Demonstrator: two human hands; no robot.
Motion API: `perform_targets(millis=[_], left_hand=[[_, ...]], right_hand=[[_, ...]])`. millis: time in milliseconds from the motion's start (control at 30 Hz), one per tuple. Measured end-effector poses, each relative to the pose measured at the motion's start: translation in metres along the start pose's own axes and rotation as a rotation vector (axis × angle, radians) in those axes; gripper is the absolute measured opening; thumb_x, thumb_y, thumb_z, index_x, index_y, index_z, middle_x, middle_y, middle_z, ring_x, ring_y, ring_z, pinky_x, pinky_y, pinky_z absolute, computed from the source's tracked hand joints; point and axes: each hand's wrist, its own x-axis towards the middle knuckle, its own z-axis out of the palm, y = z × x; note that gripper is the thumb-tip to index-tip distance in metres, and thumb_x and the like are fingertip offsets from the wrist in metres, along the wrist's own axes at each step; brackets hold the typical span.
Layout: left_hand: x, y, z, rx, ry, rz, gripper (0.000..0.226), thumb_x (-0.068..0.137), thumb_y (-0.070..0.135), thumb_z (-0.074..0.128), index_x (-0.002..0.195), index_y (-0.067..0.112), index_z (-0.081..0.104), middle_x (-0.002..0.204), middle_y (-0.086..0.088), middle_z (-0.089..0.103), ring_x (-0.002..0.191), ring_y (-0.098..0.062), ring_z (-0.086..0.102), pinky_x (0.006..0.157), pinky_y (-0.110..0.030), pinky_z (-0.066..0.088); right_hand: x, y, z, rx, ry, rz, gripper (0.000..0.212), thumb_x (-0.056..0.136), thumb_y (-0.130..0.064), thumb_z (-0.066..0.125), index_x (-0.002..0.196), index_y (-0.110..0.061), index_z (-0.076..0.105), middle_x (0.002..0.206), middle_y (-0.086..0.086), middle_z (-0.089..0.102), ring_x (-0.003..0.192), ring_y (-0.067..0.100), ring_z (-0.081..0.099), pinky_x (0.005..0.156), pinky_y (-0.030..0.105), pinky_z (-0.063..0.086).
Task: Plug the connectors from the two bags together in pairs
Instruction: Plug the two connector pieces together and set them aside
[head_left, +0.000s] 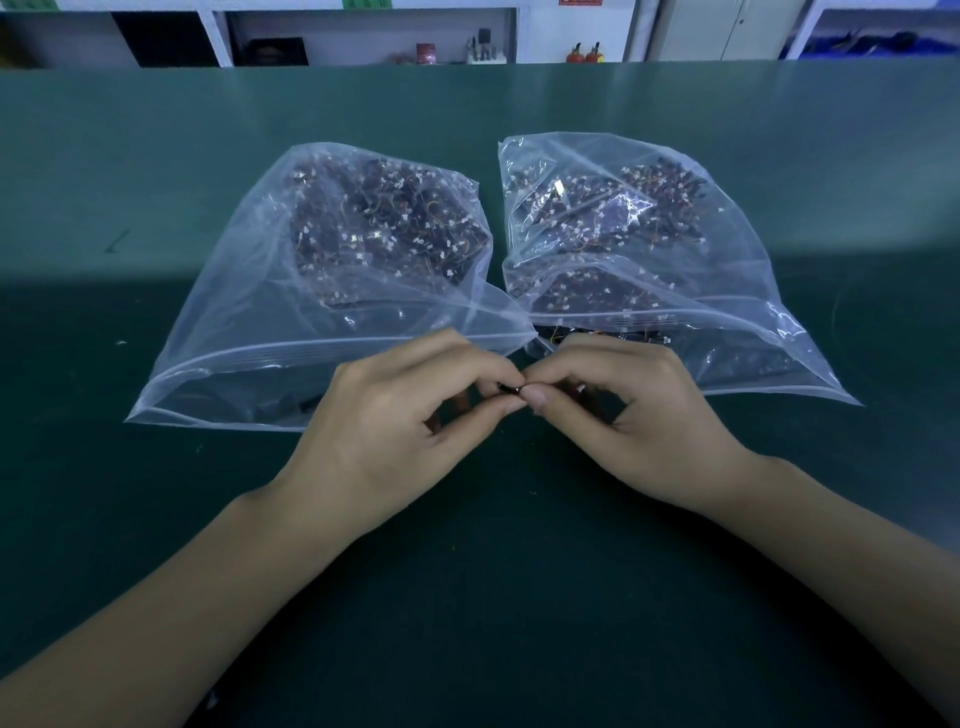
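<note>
Two clear zip bags lie side by side on the green table, the left bag (260, 291) and the right bag (701, 249), each full of small dark wired connectors with white plugs. In front of the bag mouths, my left hand (395, 431) and my right hand (639, 421) meet fingertip to fingertip. Each pinches a small dark connector (511, 388), and the two pieces touch end to end between my thumbs and forefingers. My fingers hide most of both pieces.
The green table (519, 597) stretches wide around the bags. A few dark connectors (311, 402) lie inside the left bag's mouth. Shelves with small items (483, 49) stand beyond the table's far edge.
</note>
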Motion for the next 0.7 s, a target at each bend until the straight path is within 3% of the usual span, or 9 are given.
perform_targets(millis=[200,400,600,700], left_hand=[[-0.002,-0.003,-0.002,0.054,0.026,0.02,0.007,0.101,0.021,0.078,0.103,0.016,0.082,0.098,0.009,0.07,0.075,-0.009,0.065,0.061,-0.032,0.055],[-0.001,-0.002,-0.004,0.091,0.045,0.059,0.012,0.1,0.026,0.08,0.108,0.017,0.079,0.101,0.008,0.069,0.068,-0.007,0.06,0.052,-0.033,0.054],[0.001,0.0,-0.007,0.161,0.019,0.087,0.014,0.104,0.029,0.076,0.104,0.017,0.084,0.098,0.005,0.072,0.068,-0.012,0.064,0.049,-0.038,0.054],[0.002,0.002,-0.008,0.207,0.011,0.134,0.013,0.105,0.028,0.075,0.102,0.02,0.085,0.101,0.008,0.075,0.07,-0.011,0.069,0.048,-0.035,0.052]], right_hand=[[0.001,-0.006,-0.002,0.407,0.039,0.214,0.015,0.101,-0.018,0.065,0.115,-0.012,0.065,0.077,0.005,0.069,0.058,0.022,0.06,0.063,0.03,0.052],[0.002,-0.011,-0.001,0.461,-0.067,0.217,0.008,0.102,-0.015,0.06,0.107,-0.01,0.064,0.07,0.002,0.063,0.056,0.011,0.054,0.058,0.023,0.047],[0.002,-0.014,-0.001,0.554,-0.139,0.28,0.012,0.105,-0.019,0.057,0.113,-0.015,0.05,0.067,0.003,0.059,0.053,0.017,0.049,0.055,0.043,0.041],[0.002,-0.013,0.0,0.573,-0.153,0.269,0.011,0.106,-0.019,0.055,0.111,-0.011,0.051,0.067,0.002,0.058,0.053,0.016,0.05,0.054,0.043,0.042]])
